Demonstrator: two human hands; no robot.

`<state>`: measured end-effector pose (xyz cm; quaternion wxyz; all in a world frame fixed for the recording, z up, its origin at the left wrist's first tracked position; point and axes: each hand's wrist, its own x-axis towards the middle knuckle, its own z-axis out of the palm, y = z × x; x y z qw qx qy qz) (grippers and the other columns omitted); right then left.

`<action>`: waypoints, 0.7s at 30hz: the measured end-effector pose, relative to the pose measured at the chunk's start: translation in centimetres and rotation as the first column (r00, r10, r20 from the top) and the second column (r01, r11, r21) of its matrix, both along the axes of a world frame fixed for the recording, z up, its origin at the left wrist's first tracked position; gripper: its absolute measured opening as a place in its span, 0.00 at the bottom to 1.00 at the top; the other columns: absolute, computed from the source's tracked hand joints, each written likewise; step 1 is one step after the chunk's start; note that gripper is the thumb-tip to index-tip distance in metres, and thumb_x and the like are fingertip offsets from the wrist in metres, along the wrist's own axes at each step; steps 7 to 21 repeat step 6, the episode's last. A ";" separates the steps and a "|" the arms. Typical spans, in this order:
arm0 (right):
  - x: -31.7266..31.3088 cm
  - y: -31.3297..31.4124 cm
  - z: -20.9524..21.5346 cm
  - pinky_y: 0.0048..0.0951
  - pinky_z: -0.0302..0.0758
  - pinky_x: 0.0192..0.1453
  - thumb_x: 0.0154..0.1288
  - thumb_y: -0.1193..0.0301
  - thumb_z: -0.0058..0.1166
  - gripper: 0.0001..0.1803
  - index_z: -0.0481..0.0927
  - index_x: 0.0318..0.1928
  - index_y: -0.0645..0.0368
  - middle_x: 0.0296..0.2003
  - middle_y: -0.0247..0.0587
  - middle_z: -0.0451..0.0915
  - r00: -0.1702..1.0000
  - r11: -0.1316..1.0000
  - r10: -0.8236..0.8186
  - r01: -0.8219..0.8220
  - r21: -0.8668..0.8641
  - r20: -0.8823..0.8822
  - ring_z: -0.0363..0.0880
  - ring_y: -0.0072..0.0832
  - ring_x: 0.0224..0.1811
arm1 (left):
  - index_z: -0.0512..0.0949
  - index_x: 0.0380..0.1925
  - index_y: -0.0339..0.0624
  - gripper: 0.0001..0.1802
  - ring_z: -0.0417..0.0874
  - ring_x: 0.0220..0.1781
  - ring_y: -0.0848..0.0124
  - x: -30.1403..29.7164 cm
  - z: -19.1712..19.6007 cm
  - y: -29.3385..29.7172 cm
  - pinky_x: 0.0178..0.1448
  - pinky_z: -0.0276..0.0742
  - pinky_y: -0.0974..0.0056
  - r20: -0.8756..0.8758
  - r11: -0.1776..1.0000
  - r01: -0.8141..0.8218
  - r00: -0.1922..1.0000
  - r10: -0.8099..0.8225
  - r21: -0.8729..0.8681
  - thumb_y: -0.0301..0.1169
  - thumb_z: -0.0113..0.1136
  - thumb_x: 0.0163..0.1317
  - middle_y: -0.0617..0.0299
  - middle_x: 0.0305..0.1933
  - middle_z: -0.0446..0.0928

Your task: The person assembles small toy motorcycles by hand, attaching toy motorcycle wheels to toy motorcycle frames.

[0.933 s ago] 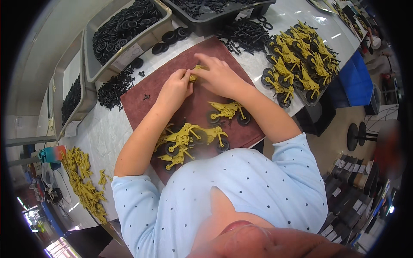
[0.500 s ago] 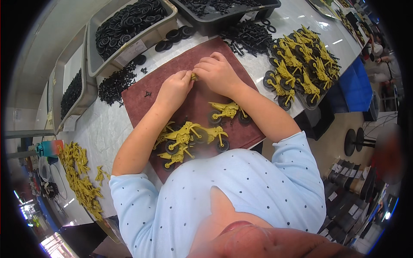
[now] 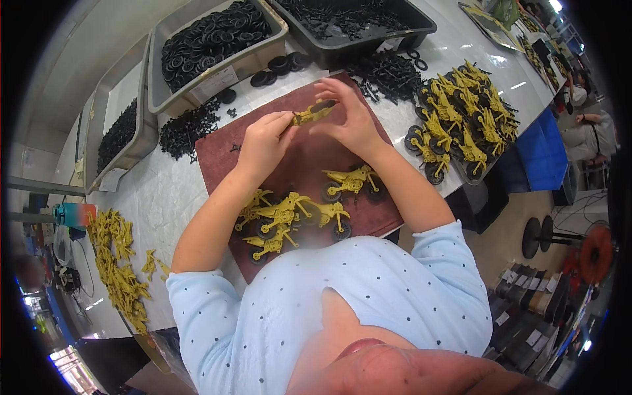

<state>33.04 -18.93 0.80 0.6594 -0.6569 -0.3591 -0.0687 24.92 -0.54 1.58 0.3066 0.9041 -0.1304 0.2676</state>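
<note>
Above the far part of the maroon mat (image 3: 296, 174), my left hand (image 3: 262, 141) pinches one end of a yellow toy motorcycle (image 3: 308, 116). A dark round part, apparently a wheel, shows at its other end. My right hand (image 3: 355, 122) curves around that end with thumb and fingers spread apart, not closed on it. Nearer me on the mat lie several yellow toy motorcycles (image 3: 286, 210) with black wheels. Another toy motorcycle (image 3: 352, 179) rests below my right wrist.
Grey bins of black wheels (image 3: 214, 43) and small black parts (image 3: 118, 138) stand far left; a dark bin (image 3: 355, 39) stands behind. Loose black parts (image 3: 385, 72) border the mat. Toy motorcycles (image 3: 464, 115) crowd the right; yellow pieces (image 3: 118, 263) are heaped at left.
My right hand has moved off from my left and opened, showing the yellow toy motorcycle that both hands mostly covered before. My left hand keeps its hold.
</note>
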 end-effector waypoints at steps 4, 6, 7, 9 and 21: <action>0.1 -1.0 -0.5 0.31 0.77 0.59 0.52 0.83 0.67 0.26 0.76 0.53 0.61 0.51 0.41 0.78 0.931 0.950 0.312 -0.311 0.035 -0.189 0.78 0.28 0.54 | 0.81 0.43 0.36 0.15 0.84 0.44 0.56 -1.7 3.0 -1.7 0.46 0.81 0.61 0.000 0.997 0.038 0.999 -0.038 -0.063 0.23 0.67 0.54 0.51 0.45 0.82; -0.5 -1.1 -0.1 0.33 0.79 0.57 0.62 0.83 0.59 0.18 0.76 0.53 0.61 0.51 0.41 0.78 0.895 0.914 0.404 -0.383 0.138 -0.191 0.77 0.33 0.56 | 0.78 0.54 0.41 0.24 0.83 0.52 0.60 -2.4 3.4 -2.0 0.50 0.81 0.63 -0.037 0.978 0.048 0.998 -0.057 -0.202 0.22 0.66 0.55 0.52 0.54 0.80; -0.5 -1.1 -0.1 0.33 0.79 0.57 0.62 0.83 0.59 0.18 0.76 0.53 0.61 0.51 0.41 0.78 0.895 0.914 0.404 -0.383 0.138 -0.191 0.77 0.33 0.56 | 0.78 0.54 0.41 0.24 0.83 0.52 0.60 -2.4 3.4 -2.0 0.50 0.81 0.63 -0.037 0.978 0.048 0.998 -0.057 -0.202 0.22 0.66 0.55 0.52 0.54 0.80; -0.5 -1.1 -0.1 0.33 0.79 0.57 0.62 0.83 0.59 0.18 0.76 0.53 0.61 0.51 0.41 0.78 0.895 0.914 0.404 -0.383 0.138 -0.191 0.77 0.33 0.56 | 0.78 0.54 0.41 0.24 0.83 0.52 0.60 -2.4 3.4 -2.0 0.50 0.81 0.63 -0.037 0.978 0.048 0.998 -0.057 -0.202 0.22 0.66 0.55 0.52 0.54 0.80; -0.5 -1.1 -0.1 0.33 0.79 0.57 0.62 0.83 0.59 0.18 0.76 0.53 0.61 0.51 0.41 0.78 0.895 0.914 0.404 -0.383 0.138 -0.191 0.77 0.33 0.56 | 0.78 0.54 0.41 0.24 0.83 0.52 0.60 -2.4 3.4 -2.0 0.50 0.81 0.63 -0.037 0.978 0.048 0.998 -0.057 -0.202 0.22 0.66 0.55 0.52 0.54 0.80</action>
